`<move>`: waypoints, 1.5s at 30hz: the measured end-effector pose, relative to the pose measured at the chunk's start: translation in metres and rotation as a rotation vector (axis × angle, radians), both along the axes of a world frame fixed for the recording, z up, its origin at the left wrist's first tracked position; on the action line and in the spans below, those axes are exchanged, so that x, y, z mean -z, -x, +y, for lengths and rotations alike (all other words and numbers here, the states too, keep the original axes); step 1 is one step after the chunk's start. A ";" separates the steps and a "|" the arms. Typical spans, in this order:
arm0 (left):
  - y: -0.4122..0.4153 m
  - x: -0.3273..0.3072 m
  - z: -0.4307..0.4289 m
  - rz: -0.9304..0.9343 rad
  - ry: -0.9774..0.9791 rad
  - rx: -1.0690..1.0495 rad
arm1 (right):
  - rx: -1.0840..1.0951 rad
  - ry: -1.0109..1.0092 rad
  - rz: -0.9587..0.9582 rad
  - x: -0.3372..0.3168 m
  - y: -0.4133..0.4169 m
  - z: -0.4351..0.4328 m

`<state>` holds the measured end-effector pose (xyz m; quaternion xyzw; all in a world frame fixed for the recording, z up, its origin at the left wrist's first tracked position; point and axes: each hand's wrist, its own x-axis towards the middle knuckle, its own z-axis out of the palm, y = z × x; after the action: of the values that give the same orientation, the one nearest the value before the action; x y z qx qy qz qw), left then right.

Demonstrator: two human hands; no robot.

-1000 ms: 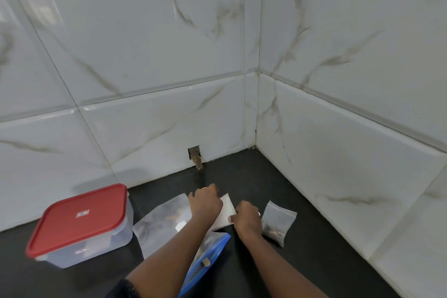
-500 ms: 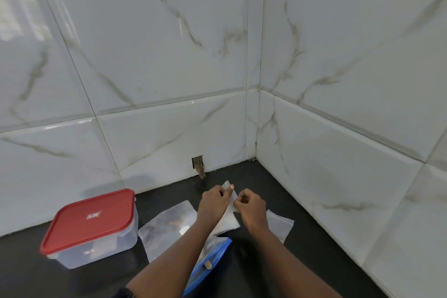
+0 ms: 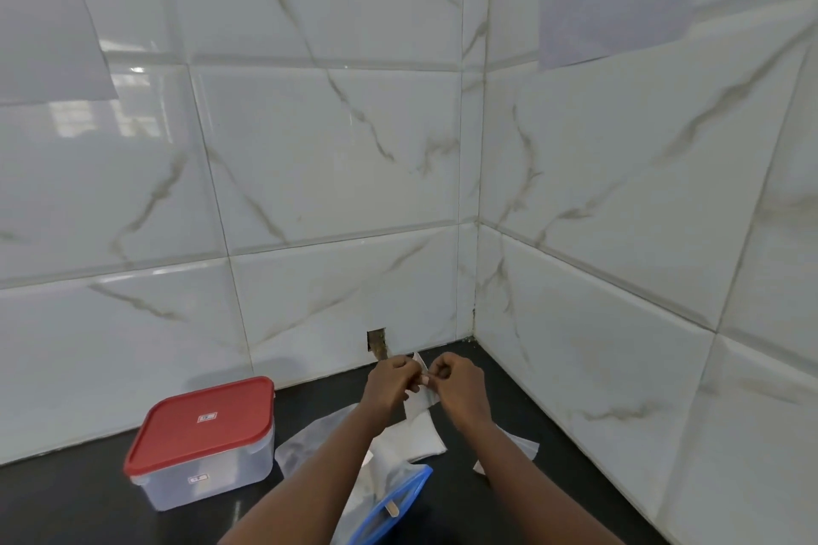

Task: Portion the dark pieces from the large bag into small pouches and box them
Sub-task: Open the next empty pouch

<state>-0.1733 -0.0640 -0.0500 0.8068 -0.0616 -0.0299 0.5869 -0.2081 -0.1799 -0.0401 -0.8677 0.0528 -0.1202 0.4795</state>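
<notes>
- left hand (image 3: 389, 383) and right hand (image 3: 460, 383) meet near the far corner, fingers curled, both pinching the top edge of a small pouch (image 3: 419, 403)
- large bag (image 3: 400, 496), blue-edged, lies near, between the forearms; contents too blurred to tell
- red-lidded box (image 3: 201, 443) at left, lid on
- second pouch (image 3: 524, 445) lies flat on black counter (image 3: 66, 500), right of the right wrist

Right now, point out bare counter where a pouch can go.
Bare counter lies left of the red-lidded box; a narrower strip runs between the loose pouch and the right wall. Between box and pouch, bags crowd it.
</notes>
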 end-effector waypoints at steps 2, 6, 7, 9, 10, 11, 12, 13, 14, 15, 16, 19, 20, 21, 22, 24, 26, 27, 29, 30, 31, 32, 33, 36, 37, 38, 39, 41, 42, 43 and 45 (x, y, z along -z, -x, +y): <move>0.004 -0.003 0.007 -0.008 -0.003 0.026 | 0.017 -0.051 0.023 -0.007 0.001 0.003; 0.013 -0.004 0.019 0.004 0.003 0.005 | -0.037 -0.263 0.133 -0.013 0.007 0.013; 0.016 -0.004 0.021 0.014 0.011 0.010 | -0.052 -0.265 0.144 -0.012 0.008 0.014; 0.021 -0.002 0.026 0.026 0.021 0.020 | -0.073 -0.270 0.153 -0.011 0.012 0.018; 0.022 -0.001 0.029 0.030 0.024 0.023 | -0.077 -0.279 0.154 -0.010 0.014 0.019; 0.024 -0.001 0.032 0.030 0.027 0.024 | -0.081 -0.294 0.156 -0.010 0.015 0.021; 0.025 -0.001 0.034 0.030 0.030 0.028 | -0.085 -0.303 0.155 -0.009 0.016 0.022; 0.027 0.000 0.037 0.028 0.035 0.032 | -0.083 -0.304 0.153 -0.009 0.017 0.024; 0.028 0.000 0.040 0.027 0.034 0.038 | -0.084 -0.281 0.142 -0.009 0.018 0.025; 0.029 0.000 0.042 0.024 0.025 0.043 | -0.086 -0.233 0.124 -0.009 0.018 0.026; 0.030 0.000 0.044 0.017 -0.003 0.042 | -0.083 -0.147 0.099 -0.008 0.017 0.027; 0.030 -0.001 0.047 -0.023 -0.119 0.043 | -0.104 0.178 -0.024 -0.008 0.018 0.033; 0.029 -0.002 0.048 -0.033 -0.154 0.046 | -0.122 0.310 -0.077 -0.007 0.018 0.034; 0.029 -0.002 0.050 -0.040 -0.191 0.048 | -0.137 0.428 -0.117 -0.006 0.019 0.035; 0.029 -0.002 0.052 -0.045 -0.232 0.048 | -0.136 0.502 -0.144 -0.006 0.020 0.034; 0.028 -0.002 0.056 -0.055 -0.308 0.049 | -0.130 0.549 -0.142 -0.004 0.019 0.031; 0.029 -0.003 0.057 -0.089 -0.373 0.061 | -0.162 0.571 -0.108 -0.001 0.018 0.032; 0.029 -0.003 0.058 -0.120 -0.386 0.065 | -0.198 0.574 -0.087 0.000 0.018 0.034; 0.028 -0.004 0.058 -0.169 -0.336 0.058 | -0.288 0.565 -0.052 0.004 0.019 0.039; 0.028 -0.005 0.058 -0.173 -0.292 0.044 | -0.319 0.584 -0.050 0.006 0.020 0.041; 0.028 -0.006 0.060 -0.181 -0.272 0.035 | -0.326 0.611 -0.049 0.007 0.019 0.042; 0.028 -0.008 0.062 -0.191 -0.274 0.034 | -0.312 0.630 -0.055 0.008 0.019 0.040; 0.029 -0.010 0.065 -0.205 -0.307 0.043 | -0.288 0.642 -0.060 0.008 0.018 0.039; 0.035 -0.014 0.066 -0.218 -0.402 0.118 | -0.257 0.624 -0.046 0.007 0.017 0.041; 0.037 -0.016 0.065 -0.230 -0.413 0.126 | -0.249 0.607 -0.039 0.007 0.017 0.043; 0.040 -0.016 0.065 -0.243 -0.411 0.123 | -0.245 0.584 -0.038 0.006 0.017 0.046; 0.041 -0.017 0.066 -0.247 -0.389 0.121 | -0.245 0.559 -0.039 0.005 0.018 0.047; 0.044 -0.015 0.070 -0.219 -0.357 0.188 | -0.251 0.499 -0.038 0.005 0.018 0.047; 0.044 -0.013 0.074 -0.219 -0.397 0.243 | -0.249 0.466 -0.025 0.006 0.018 0.046; 0.044 -0.011 0.077 -0.241 -0.465 0.290 | -0.248 0.431 -0.004 0.007 0.018 0.046; 0.045 -0.007 0.080 -0.312 -0.609 0.343 | -0.253 0.360 0.037 0.010 0.019 0.046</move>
<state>-0.2180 0.0164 -0.0430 0.9170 -0.2727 -0.0217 0.2904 -0.2270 -0.1341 -0.0500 -0.9411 -0.0700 -0.0507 0.3270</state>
